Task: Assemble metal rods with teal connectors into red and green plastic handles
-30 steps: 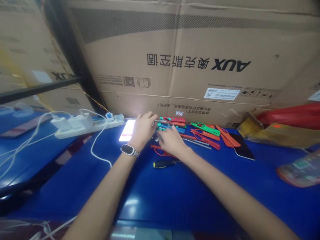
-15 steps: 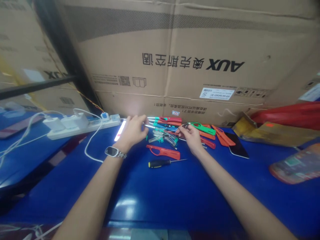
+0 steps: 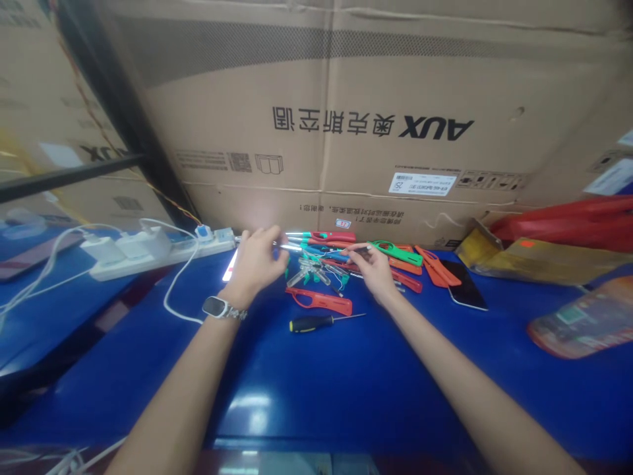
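My left hand (image 3: 257,262), with a watch on its wrist, is closed around a thin metal tube (image 3: 295,248) that shows beyond the fingers on the right. My right hand (image 3: 374,269) pinches a small dark part (image 3: 363,251) with a thin pale wire running from it toward the left. Between the hands lies a pile of clear plastic pieces (image 3: 316,270) and coloured lighter parts. A red lighter casing half (image 3: 324,302) lies in front of them, with a black and yellow screwdriver (image 3: 312,323) nearer to me.
A lit phone (image 3: 229,266) lies beside my left hand, near a white power strip (image 3: 113,267) with chargers. Green (image 3: 403,254) and orange casings (image 3: 438,267) and a dark phone (image 3: 465,287) are to the right. A large cardboard box (image 3: 346,79) stands behind.
The view has shifted slightly. Both hands stay over the pile; the small dark part and wire in my right hand have turned a little, and my left hand keeps its hold.
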A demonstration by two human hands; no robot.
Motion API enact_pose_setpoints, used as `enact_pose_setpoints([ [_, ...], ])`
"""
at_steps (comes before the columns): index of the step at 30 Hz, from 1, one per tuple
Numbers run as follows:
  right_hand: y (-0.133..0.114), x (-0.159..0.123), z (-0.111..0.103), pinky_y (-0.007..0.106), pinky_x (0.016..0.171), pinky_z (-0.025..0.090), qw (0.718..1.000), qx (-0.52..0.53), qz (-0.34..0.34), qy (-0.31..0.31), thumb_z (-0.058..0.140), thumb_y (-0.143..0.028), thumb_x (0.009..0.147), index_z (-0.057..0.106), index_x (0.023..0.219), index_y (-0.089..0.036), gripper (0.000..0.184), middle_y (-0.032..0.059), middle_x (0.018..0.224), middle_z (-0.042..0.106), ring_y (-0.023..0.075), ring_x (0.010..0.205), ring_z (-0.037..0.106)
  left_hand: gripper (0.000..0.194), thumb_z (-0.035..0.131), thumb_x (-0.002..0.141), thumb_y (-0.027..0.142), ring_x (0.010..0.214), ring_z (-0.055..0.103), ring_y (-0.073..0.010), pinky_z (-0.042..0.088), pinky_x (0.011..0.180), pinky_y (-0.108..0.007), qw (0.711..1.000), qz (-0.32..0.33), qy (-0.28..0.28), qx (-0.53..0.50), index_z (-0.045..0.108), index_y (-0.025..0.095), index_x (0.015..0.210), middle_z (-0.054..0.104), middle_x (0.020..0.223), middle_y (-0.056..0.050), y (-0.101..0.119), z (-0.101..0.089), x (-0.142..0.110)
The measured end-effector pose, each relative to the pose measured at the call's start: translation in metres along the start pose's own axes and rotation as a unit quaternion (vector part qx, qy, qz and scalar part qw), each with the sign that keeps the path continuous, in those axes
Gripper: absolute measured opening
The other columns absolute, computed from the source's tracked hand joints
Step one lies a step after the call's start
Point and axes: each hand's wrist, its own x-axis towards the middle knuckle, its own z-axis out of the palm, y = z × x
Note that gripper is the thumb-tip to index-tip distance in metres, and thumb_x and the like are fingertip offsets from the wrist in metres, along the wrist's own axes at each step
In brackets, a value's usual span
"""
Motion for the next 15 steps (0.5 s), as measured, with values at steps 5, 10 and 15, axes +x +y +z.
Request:
enact_pose_setpoints([
  [5,0.000,-0.006,-0.002,0.041,0.087,0.046,0.973,-0.216,-0.051,-0.068,0.058,-0.039,0.087,0.068,0.090,-0.022,0.020,0.0061,0.098,0.072,0.0237,0.091,0.063,0.006,0.053,0.080,0.018,0.073,0.059,-0.0202,0.037,0.080,-0.037,1.000,0.012,0.005,-0.017,0.057,0.021,0.084,0.063,0.075,0.000,0.001,-0.002,0.000],
  [10,-0.009,-0.018,0.005,0.048,0.095,0.035,0.900,-0.403,-0.116,-0.118,0.067,-0.032,0.082,0.070,0.106,-0.027,0.024,0.0078,0.120,0.062,0.0297,0.114,0.051,0.007,0.054,0.080,0.017,0.074,0.059,-0.0203,0.037,0.079,-0.037,0.999,0.005,0.037,-0.022,0.057,0.021,0.084,0.065,0.077,0.000,0.004,-0.001,0.000],
  [15,-0.013,-0.019,0.027,0.048,0.094,0.033,0.896,-0.422,-0.119,-0.067,0.075,-0.050,0.076,0.072,0.098,-0.027,0.032,0.0093,0.124,0.057,0.0328,0.118,0.047,0.011,0.054,0.078,0.015,0.080,0.062,-0.0214,0.037,0.081,-0.037,0.997,0.001,0.056,-0.049,0.058,0.021,0.086,0.068,0.080,0.000,0.011,0.003,0.000],
])
